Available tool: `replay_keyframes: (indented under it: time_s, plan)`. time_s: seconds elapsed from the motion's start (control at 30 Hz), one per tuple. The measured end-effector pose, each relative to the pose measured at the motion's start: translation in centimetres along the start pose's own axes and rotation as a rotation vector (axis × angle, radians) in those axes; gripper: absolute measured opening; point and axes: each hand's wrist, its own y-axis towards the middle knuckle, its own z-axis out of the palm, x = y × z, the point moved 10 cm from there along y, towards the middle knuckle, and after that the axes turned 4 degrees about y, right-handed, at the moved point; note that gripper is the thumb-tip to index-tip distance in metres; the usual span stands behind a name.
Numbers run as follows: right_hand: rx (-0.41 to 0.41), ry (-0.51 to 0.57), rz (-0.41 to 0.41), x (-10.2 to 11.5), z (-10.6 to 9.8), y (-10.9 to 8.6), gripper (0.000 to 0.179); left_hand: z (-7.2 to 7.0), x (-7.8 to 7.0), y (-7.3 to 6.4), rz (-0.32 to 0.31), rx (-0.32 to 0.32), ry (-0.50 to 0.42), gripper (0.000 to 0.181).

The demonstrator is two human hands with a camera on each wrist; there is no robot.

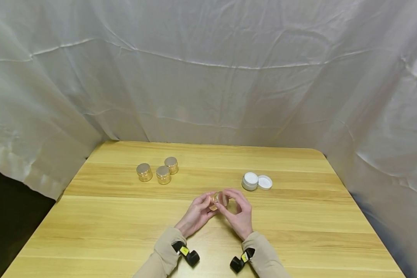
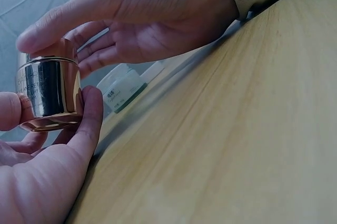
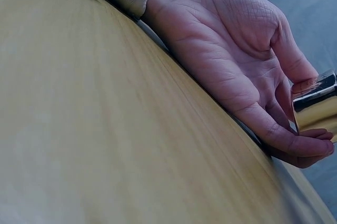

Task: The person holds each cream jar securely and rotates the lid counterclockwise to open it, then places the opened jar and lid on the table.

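Note:
A shiny gold jar (image 1: 215, 200) is held between both hands over the table, tilted with its lid end toward the right. My left hand (image 1: 195, 214) grips the jar's body, its thumb and fingers on opposite sides, as the left wrist view shows. With thumb and fingers, my right hand (image 1: 241, 216) pinches the lid end; in the left wrist view this right hand (image 2: 142, 18) reaches in from above. Whether the lid sits loose or tight I cannot tell. The right wrist view shows the left hand (image 3: 231, 60) around the jar (image 3: 316, 108), partly cut off by the frame edge.
Three similar gold jars, a left one (image 1: 144, 172), a front one (image 1: 163, 175) and a back one (image 1: 172, 165), stand at the back left. Back right, a white-topped jar (image 1: 250, 182) stands beside a round white lid (image 1: 265, 182). Grey curtain (image 1: 208, 96) surrounds the wooden table (image 1: 107, 224).

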Motion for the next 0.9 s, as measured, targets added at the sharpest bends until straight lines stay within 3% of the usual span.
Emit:
replay_keyframes:
  time_s: [0.23,0.6,0.9]
  plan:
    - [0.051,0.048,-0.002,0.05,0.49,-0.01,0.046,-0.04,-0.08,-0.04,0.006,-0.008,-0.018,0.047]
    - [-0.005,-0.017,0.021,-0.19,-0.09,0.00,0.048,0.01,-0.15,-0.08,0.006,0.003,-0.020,0.046]
    - [0.044,0.077,0.005,-0.06,0.40,0.00,0.049,-0.02,-0.09,-0.09,0.003,-0.001,-0.007,0.047]
